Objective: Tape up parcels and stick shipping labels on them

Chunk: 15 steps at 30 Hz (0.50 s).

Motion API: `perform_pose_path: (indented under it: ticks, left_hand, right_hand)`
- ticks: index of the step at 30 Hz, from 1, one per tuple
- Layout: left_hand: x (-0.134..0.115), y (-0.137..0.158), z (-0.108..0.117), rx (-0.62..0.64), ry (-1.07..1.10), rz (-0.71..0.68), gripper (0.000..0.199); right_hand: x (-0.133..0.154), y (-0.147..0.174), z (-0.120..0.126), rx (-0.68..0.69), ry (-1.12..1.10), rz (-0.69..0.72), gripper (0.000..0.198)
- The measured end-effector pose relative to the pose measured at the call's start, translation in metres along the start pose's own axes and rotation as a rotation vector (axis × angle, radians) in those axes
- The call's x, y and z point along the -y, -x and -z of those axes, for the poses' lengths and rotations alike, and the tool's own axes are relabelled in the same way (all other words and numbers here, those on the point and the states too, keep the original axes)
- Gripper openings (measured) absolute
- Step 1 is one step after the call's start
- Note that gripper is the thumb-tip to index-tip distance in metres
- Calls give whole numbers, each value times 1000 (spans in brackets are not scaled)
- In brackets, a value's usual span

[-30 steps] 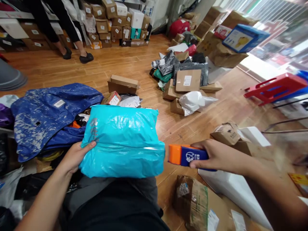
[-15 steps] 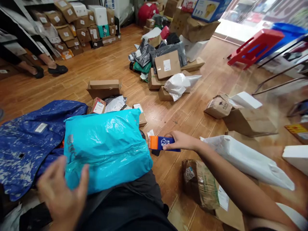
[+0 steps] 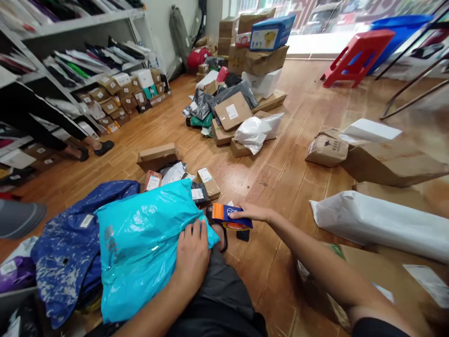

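Your left hand (image 3: 192, 245) has crossed to the right end of the glossy turquoise plastic parcel (image 3: 145, 234)!
The parcel's against your leg (image 3: 226, 288), likely steadier; left grip unclear, right hand (image 3: 250, 211) clasping a boxy blue-and-orange tool (image 3: 225, 212).

Your left hand (image 3: 192, 245) rests palm down; to its right, your right hand (image 3: 247, 212) grips, with its elbow (image 3: 363, 302) bent.

left hand (image 3: 192, 250) off left edge of turquoise package (image 3: 140, 243), now on its right end
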State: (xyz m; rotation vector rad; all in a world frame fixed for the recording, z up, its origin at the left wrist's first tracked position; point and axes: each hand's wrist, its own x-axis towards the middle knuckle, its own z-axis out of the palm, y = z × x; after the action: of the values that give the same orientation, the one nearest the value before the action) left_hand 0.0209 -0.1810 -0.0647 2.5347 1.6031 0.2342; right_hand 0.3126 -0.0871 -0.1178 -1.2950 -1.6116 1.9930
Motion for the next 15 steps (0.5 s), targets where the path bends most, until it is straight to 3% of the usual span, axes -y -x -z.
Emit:
perform_pose_path:
  ticks: [2, 5, 7, 11, 13, 15]
  left_hand:
    - [12, -9, 26, 5, 191, 56, 53]
    - [36, -23, 90, -96, 538, 164, 31]
    - [52, -32, 141, -284, 683, 259, 30]
    - [79, -44, 223, -774, 988, 580, 22]
    - [88, -45, 241, -957, 1141, 633, 22]
    - [90, -41, 239, -1056, 1225, 601, 32]
  right_hand:
    - [11, 9, -1, 1, -57, 43, 76]
    - [56, 25, -3, 29, -117, 155, 75]
    - [110, 35, -6, 46, -136, 268, 74]
    - [255, 56, -26, 65, -164, 494, 59]
    - [321, 64, -47, 58, -159, 547, 44]
    - [365, 65, -73, 26, -119, 554, 32]
